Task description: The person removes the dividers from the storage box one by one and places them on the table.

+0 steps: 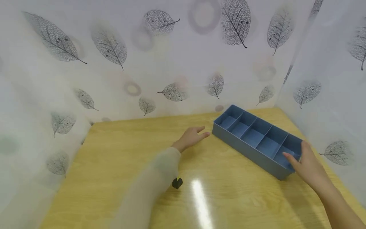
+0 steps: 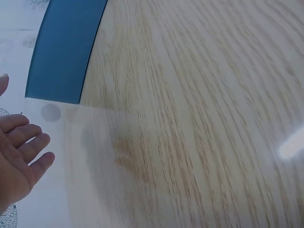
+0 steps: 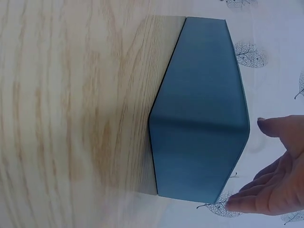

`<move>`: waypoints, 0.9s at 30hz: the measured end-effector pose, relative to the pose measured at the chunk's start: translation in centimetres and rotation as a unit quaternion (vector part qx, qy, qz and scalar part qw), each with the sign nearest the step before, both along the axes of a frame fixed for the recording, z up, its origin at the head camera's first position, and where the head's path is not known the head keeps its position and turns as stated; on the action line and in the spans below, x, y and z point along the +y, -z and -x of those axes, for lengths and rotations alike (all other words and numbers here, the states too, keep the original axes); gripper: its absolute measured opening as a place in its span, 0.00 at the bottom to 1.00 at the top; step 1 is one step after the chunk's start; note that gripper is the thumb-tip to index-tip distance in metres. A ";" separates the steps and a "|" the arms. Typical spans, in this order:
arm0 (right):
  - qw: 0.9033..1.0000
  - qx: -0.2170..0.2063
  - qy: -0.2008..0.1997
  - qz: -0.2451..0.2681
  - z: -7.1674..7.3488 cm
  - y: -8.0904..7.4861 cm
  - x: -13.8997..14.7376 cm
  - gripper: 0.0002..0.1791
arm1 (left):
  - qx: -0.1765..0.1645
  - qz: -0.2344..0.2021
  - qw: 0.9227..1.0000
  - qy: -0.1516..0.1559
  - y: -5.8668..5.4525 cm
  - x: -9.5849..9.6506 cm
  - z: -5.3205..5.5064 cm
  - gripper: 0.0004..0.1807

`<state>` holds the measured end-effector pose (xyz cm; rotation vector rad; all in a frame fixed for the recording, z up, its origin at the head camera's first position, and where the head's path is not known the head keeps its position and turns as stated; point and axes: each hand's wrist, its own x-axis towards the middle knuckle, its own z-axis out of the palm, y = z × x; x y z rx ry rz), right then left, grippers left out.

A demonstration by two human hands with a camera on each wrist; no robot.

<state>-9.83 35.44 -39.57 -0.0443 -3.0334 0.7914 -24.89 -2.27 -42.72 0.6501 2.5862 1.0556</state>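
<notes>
A long blue divided box [image 1: 246,144] stands at a slant on the wooden table, with several compartments in a row and no contents visible in them. My left hand [image 1: 191,138] reaches towards its left end, fingers extended and thumb apart, with a gap before the box. In the left wrist view that hand [image 2: 21,154] holds nothing. At the box's right end is my right hand [image 1: 310,167], thumb spread from the fingers. The right wrist view shows the right hand [image 3: 280,171] beside the blue box [image 3: 199,109], fingers loosely extended, not gripping it.
The light wood table [image 1: 128,152] meets a white leaf-patterned covering [image 1: 177,63] at the back and both sides. A small black object [image 1: 177,183] shows beside the left sleeve [image 1: 154,178]; its kind is unclear. A bright light reflection lies on the tabletop.
</notes>
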 end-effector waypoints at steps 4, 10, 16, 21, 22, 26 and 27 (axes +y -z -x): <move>0.996 -0.079 0.029 -0.003 -0.5 -0.4 0.9 0.51 | -0.027 -0.028 0.999 -0.027 0.9 1.2 0.4 0.36; 0.992 -0.121 0.037 0.004 0.0 0.1 0.9 0.50 | -0.070 -0.062 0.995 -0.035 0.8 2.3 1.6 0.40; 0.993 -0.103 0.053 0.018 -0.5 0.5 0.0 0.31 | -0.091 -0.067 0.994 -0.011 0.5 3.3 1.8 0.41; 0.994 -0.100 0.045 0.008 -0.8 0.7 -0.3 0.25 | -0.071 -0.090 0.993 -0.013 0.7 4.0 2.2 0.35; 0.994 -0.102 0.042 0.007 -0.8 0.8 -0.3 0.25 | -0.067 -0.094 0.993 -0.016 0.7 4.1 2.3 0.33; 0.994 -0.107 0.032 0.001 -0.7 0.8 -0.1 0.26 | -0.064 -0.097 0.993 -0.017 0.5 4.5 2.5 0.30; 0.994 -0.107 0.029 0.000 -0.7 0.8 0.1 0.27 | -0.059 -0.092 0.994 -0.016 0.4 4.6 2.5 0.30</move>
